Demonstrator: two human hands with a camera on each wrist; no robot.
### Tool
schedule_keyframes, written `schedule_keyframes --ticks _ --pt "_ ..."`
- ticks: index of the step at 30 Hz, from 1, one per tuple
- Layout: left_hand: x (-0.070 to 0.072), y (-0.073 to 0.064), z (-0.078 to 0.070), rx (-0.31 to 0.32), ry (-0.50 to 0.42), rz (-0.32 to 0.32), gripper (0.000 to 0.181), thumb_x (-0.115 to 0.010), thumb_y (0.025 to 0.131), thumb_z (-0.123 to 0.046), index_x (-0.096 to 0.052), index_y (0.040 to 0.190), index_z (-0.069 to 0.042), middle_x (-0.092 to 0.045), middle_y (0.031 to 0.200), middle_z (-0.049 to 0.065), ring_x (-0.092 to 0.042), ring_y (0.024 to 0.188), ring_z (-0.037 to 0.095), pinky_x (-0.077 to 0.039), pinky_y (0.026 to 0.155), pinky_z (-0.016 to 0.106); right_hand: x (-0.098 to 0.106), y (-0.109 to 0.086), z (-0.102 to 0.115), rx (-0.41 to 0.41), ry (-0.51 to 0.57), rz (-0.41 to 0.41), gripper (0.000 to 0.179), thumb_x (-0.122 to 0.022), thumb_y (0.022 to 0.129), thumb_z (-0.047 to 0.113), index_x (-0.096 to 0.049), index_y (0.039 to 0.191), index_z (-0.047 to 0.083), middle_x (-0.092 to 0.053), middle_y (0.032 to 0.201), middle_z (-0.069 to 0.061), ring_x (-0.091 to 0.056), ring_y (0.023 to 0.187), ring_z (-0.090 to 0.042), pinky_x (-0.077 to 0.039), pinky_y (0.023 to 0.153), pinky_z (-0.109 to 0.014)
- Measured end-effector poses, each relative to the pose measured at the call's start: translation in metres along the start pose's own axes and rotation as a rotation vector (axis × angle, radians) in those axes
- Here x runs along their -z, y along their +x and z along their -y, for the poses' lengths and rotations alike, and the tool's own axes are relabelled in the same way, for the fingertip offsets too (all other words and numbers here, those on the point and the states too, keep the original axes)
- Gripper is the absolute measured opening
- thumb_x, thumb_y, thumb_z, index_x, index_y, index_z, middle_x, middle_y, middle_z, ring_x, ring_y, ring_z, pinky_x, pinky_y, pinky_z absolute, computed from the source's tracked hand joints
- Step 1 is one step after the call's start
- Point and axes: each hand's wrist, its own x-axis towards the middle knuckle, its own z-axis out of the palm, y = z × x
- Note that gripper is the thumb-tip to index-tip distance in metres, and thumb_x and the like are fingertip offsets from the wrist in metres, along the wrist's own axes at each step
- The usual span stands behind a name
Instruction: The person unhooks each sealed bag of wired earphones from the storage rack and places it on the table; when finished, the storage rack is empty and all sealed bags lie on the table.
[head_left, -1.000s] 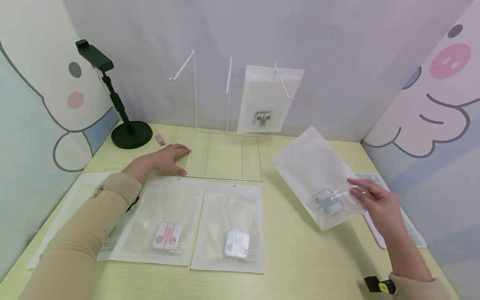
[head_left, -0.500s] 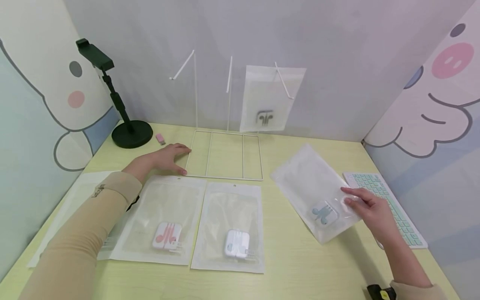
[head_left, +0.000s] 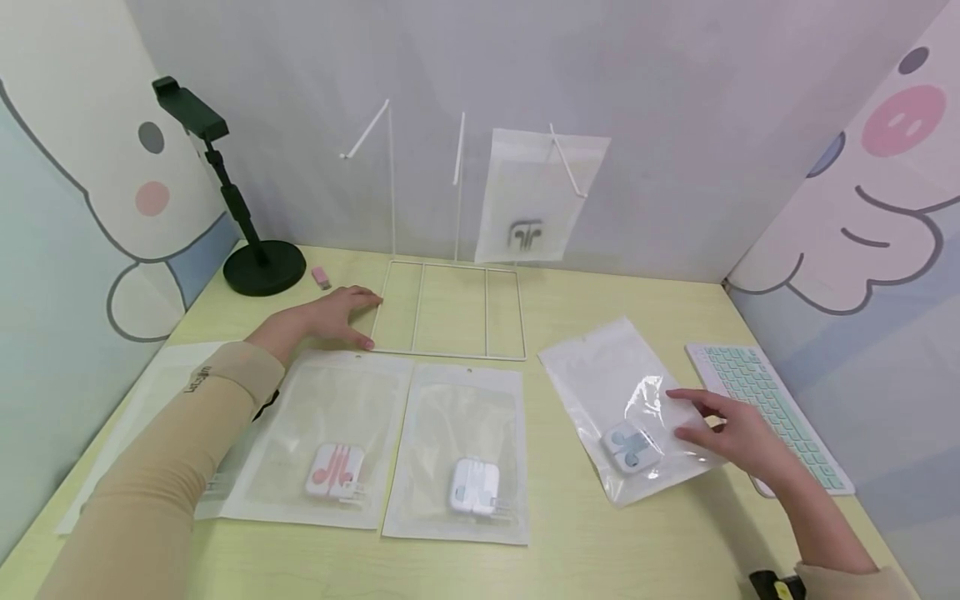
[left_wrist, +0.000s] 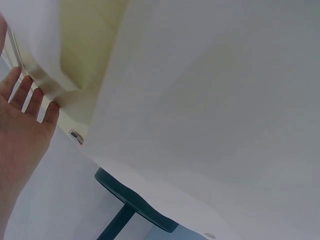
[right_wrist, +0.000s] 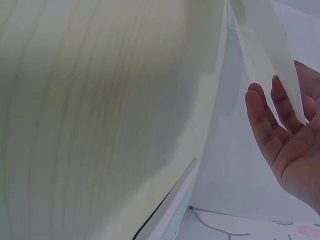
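My right hand (head_left: 742, 429) holds a clear-fronted plastic pouch (head_left: 592, 375) by its right edge, between thumb and fingers. Blue earphones in a white case (head_left: 632, 447) lie inside it. The pouch is tilted, low over the table. In the right wrist view the pouch's edge (right_wrist: 270, 40) runs between my fingers and thumb. My left hand (head_left: 322, 321) rests at the left side of a white wire rack (head_left: 450, 356), fingers extended, touching its frame. From the rack's right hook hangs another pouch (head_left: 540, 179) with earphones, back side outward.
Flat on the table lie a pouch with pink earphones (head_left: 330, 408), one with white earphones (head_left: 461, 417), and one (head_left: 142, 417) partly under my left arm. A black stand (head_left: 262, 268) and pink USB stick (head_left: 320, 277) are at back left. A keyboard (head_left: 772, 417) lies right.
My right hand has lowered the pouch toward the table and turned it flatter, moving slightly toward me. More of the keyboard shows. The left hand and rack have stayed in place.
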Motion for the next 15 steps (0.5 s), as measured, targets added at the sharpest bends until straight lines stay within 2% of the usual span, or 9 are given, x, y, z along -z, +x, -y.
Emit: schedule_keyframes --ticks 3,6,10,15 --pt "0.0 0.001 0.001 0.001 -0.001 0.001 0.091 -0.076 0.077 -0.043 -0.033 0.145 -0.001 -0.026 0.149 0.023 -0.02 0.137 0.043 -0.017 0.11 0.059 -0.003 0.002 -0.003 -0.017 0.022 0.117 0.063 -0.077 0.077 0.036 -0.054 0.132 0.018 -0.06 0.099 -0.006 -0.052 0.08 -0.006 -0.045 0.064 -0.02" --pt "0.0 0.001 0.001 0.003 -0.009 0.002 0.091 -0.076 0.076 -0.043 -0.033 0.145 -0.001 -0.026 0.149 0.022 -0.019 0.138 0.042 -0.016 0.11 0.058 -0.009 0.004 -0.006 0.014 0.054 0.197 0.073 -0.079 0.074 0.038 -0.047 0.138 0.019 -0.053 0.081 0.0 -0.047 0.072 -0.006 -0.041 0.06 -0.02" --pt "0.0 0.001 0.001 0.007 -0.011 0.004 0.091 -0.076 0.076 -0.042 -0.033 0.145 -0.002 -0.025 0.15 0.022 -0.019 0.138 0.042 -0.016 0.111 0.058 -0.017 0.006 -0.006 0.083 0.079 0.249 0.084 -0.08 0.071 0.039 -0.04 0.142 0.018 -0.041 0.061 0.01 -0.041 0.059 -0.003 -0.037 0.053 -0.021" --pt "0.0 0.001 0.001 0.0 -0.006 -0.003 0.091 -0.076 0.077 -0.043 -0.033 0.145 0.0 -0.026 0.149 0.023 -0.02 0.137 0.044 -0.016 0.11 0.059 -0.023 0.007 -0.001 0.105 0.034 0.312 0.094 -0.08 0.067 0.047 -0.036 0.146 0.018 -0.032 0.056 0.014 -0.033 0.053 0.001 -0.033 0.05 -0.019"
